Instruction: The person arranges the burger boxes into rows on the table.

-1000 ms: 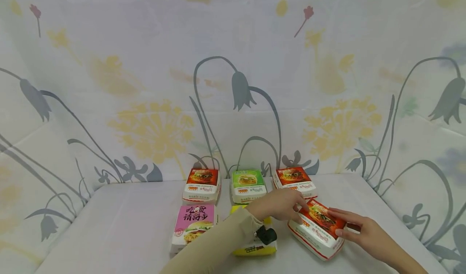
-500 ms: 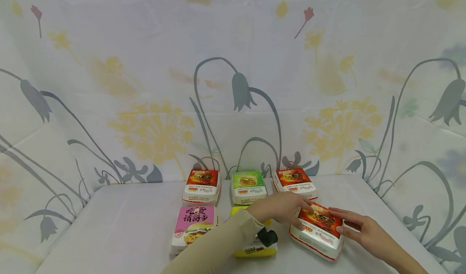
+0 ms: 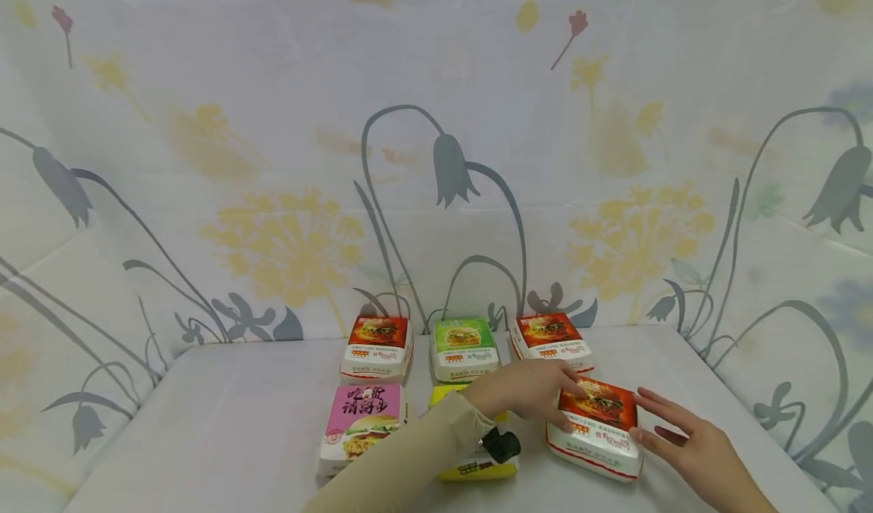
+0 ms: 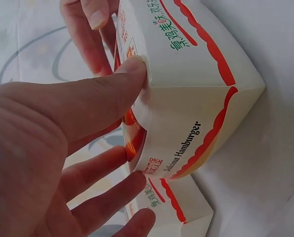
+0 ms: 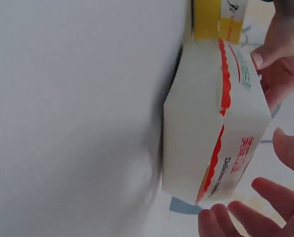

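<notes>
A red and white hamburger box [image 3: 600, 445] sits on the cloth at the front right, slightly turned. My left hand [image 3: 528, 390] reaches across to its left side. In the left wrist view, the thumb touches a top corner of this box [image 4: 181, 118], while the other fingers extend along the same side. Beside the box's right side is my right hand [image 3: 702, 448], its fingers spread; the right wrist view shows a gap between these fingers [image 5: 258, 215] and the carton. Under my left forearm, a yellow box [image 3: 480, 469] is partly hidden.
Along the back stand a red box [image 3: 377, 342], a green box [image 3: 465, 350] and another red box [image 3: 551, 342]. A pink box [image 3: 361, 426] lies front left. A flowered cloth [image 3: 436, 255] hangs behind the white tabletop [image 3: 225, 422].
The front right hamburger box has turned to sit straighter, closer to the rows. My right hand has drawn away from it to the right. My left hand stays at its left side.
</notes>
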The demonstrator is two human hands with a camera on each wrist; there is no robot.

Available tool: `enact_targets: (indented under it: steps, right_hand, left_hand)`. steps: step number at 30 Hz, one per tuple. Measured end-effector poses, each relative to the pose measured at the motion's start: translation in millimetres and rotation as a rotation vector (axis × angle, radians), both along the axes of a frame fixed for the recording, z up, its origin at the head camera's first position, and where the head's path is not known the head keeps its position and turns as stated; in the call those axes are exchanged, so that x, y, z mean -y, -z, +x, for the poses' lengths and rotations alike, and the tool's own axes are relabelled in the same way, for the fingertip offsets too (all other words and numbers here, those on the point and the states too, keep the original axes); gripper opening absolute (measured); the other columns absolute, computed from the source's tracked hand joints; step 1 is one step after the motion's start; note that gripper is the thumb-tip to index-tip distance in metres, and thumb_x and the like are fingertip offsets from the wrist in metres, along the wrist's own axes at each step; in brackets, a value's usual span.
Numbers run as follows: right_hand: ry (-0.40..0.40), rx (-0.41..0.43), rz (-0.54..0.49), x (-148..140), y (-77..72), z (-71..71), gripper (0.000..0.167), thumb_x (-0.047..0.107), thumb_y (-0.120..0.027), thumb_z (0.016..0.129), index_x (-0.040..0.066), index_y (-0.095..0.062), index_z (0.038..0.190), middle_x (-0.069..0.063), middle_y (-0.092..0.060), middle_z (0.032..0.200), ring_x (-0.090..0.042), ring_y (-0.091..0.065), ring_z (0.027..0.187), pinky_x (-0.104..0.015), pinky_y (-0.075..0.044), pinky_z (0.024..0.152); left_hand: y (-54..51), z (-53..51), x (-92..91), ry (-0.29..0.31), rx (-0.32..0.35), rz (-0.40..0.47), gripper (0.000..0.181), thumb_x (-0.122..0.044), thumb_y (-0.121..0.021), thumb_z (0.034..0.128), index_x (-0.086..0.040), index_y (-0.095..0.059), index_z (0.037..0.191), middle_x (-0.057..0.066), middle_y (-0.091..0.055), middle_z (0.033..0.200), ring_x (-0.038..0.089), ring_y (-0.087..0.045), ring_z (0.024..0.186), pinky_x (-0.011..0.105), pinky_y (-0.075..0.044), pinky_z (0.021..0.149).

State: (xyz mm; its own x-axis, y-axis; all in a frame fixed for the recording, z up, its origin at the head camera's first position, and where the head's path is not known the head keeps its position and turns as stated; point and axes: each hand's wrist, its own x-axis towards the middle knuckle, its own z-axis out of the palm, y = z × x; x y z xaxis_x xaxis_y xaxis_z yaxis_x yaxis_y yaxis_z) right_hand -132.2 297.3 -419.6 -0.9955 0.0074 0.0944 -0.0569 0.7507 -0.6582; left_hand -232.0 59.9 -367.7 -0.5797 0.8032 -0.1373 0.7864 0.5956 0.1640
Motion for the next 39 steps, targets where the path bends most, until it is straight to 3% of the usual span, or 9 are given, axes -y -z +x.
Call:
enact_targets:
  steps: [2, 4, 6, 10, 17, 20, 27, 33, 39]
  right_hand:
    - [0.008, 0.035, -0.004, 2.6, 0.4, 3.9, 0.074, 0.046, -0.074, 0.088, 0.003, -0.052, 0.144, -0.021, -0.043, 0.151, 0.008, -0.049, 0.115, -0.027, -0.056, 0.082]
    - [0.003, 0.04, 0.009, 5.7, 1.9, 7.5, 0.075, 0.047, -0.074, 0.087, 0.002, -0.052, 0.144, -0.02, -0.042, 0.151, 0.012, -0.047, 0.112, -0.024, -0.056, 0.081]
    - [0.0, 0.042, 0.026, 9.0, 2.8, 10.2, 0.076, 0.046, -0.075, 0.087, 0.001, -0.052, 0.144, -0.021, -0.041, 0.151, 0.0, -0.053, 0.117, -0.024, -0.056, 0.079]
    - [-0.003, 0.027, 0.062, 13.7, 4.1, 12.1, 0.076, 0.043, -0.078, 0.085, 0.0, -0.052, 0.143, -0.023, -0.039, 0.152, -0.04, -0.051, 0.126, -0.027, -0.057, 0.079]
    - [-0.041, 0.028, 0.068, 7.7, 6.7, 9.6, 0.071, 0.042, -0.079, 0.084, 0.002, -0.057, 0.139, -0.025, -0.04, 0.151, -0.043, -0.056, 0.12, -0.032, -0.057, 0.08]
    - [-0.059, 0.031, 0.082, 2.7, 7.7, 7.3, 0.068, 0.044, -0.078, 0.085, 0.007, -0.059, 0.139, -0.021, -0.042, 0.151, -0.035, -0.059, 0.117, -0.027, -0.057, 0.08]
    - [-0.125, -0.06, 0.074, -6.5, 13.1, 3.4, 0.061, 0.041, -0.079, 0.083, 0.012, -0.065, 0.134, -0.01, -0.047, 0.149, 0.02, -0.038, 0.114, -0.021, -0.055, 0.078]
    - [-0.191, -0.1, 0.013, -12.7, 16.1, 0.6, 0.055, 0.028, -0.079, 0.085, 0.006, -0.064, 0.133, 0.026, -0.039, 0.142, 0.023, -0.035, 0.114, -0.02, -0.055, 0.077]
    - [-0.236, -0.138, 0.019, -17.7, 16.4, -3.8, 0.053, 0.022, -0.079, 0.084, 0.006, -0.064, 0.133, 0.035, -0.039, 0.138, 0.022, -0.035, 0.115, -0.014, -0.049, 0.079]
  left_hand:
    - [0.0, 0.3, -0.4, -0.007, -0.001, 0.0, 0.056, -0.048, -0.076, 0.0856, -0.036, -0.06, 0.138, -0.018, -0.048, 0.141, -0.002, -0.046, 0.124, 0.02, -0.039, 0.1]
    - [-0.3, 0.9, -0.6, -0.013, 0.006, 0.004, 0.056, -0.048, -0.076, 0.0854, -0.037, -0.06, 0.138, -0.018, -0.047, 0.142, -0.002, -0.046, 0.124, 0.021, -0.039, 0.101]
    - [-0.3, 1.4, -0.5, -0.016, 0.011, 0.008, 0.056, -0.048, -0.076, 0.0853, -0.037, -0.06, 0.138, -0.018, -0.047, 0.142, -0.001, -0.046, 0.125, 0.021, -0.039, 0.101]
    - [-0.3, 2.0, -0.2, -0.016, 0.016, 0.016, 0.056, -0.047, -0.076, 0.0854, -0.036, -0.06, 0.138, -0.018, -0.048, 0.141, -0.001, -0.046, 0.123, 0.021, -0.039, 0.1]
    - [1.1, 1.0, 0.2, -0.008, 0.029, 0.029, 0.054, -0.048, -0.076, 0.0855, -0.035, -0.062, 0.136, -0.016, -0.049, 0.138, -0.001, -0.048, 0.12, 0.02, -0.04, 0.099]
    - [1.6, 0.3, 1.7, 0.001, 0.042, 0.054, 0.051, -0.046, -0.077, 0.0856, -0.035, -0.064, 0.134, -0.016, -0.051, 0.136, -0.001, -0.048, 0.117, 0.019, -0.04, 0.097]
    - [-0.2, 0.4, 4.6, 0.004, 0.03, 0.081, 0.046, -0.042, -0.079, 0.085, -0.035, -0.068, 0.129, -0.015, -0.055, 0.126, -0.001, -0.051, 0.107, 0.017, -0.041, 0.089]
    - [0.1, 0.7, 5.4, -0.022, 0.009, 0.076, 0.047, -0.041, -0.08, 0.084, -0.036, -0.068, 0.129, -0.014, -0.056, 0.127, 0.0, -0.052, 0.109, 0.02, -0.043, 0.091]
    - [0.6, 1.0, 6.2, -0.056, 0.006, 0.069, 0.046, -0.043, -0.08, 0.0839, -0.038, -0.068, 0.128, -0.013, -0.053, 0.139, 0.003, -0.049, 0.124, 0.025, -0.041, 0.101]
